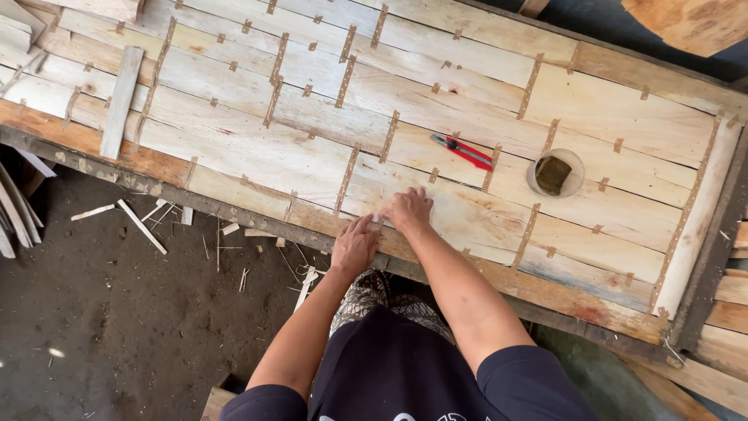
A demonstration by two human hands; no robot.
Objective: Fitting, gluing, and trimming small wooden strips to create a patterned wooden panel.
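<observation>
Both hands press flat on a large sheet of thin wood veneer (436,117) that covers the whole worktop (93,152). The sheet is made of many pale strips joined by short brown pieces of tape (345,179). The left hand (354,248) and the right hand (407,210) lie close together at the near edge of the worktop, about in its middle. Their fingers (372,224) are together and stretched, with the tips meeting on one small spot of the sheet. They are not clamped on anything; if a small piece is under the tips, I cannot tell.

The veneer looks light, thin and a little brittle. I judge it would bend and split along the grain or open at the taped joints if lifted by one corner, so it is better held with flat palms, wide apart. A red utility knife (467,152) and a round bowl with a sponge (555,173) lie farther toward the right edge.
</observation>
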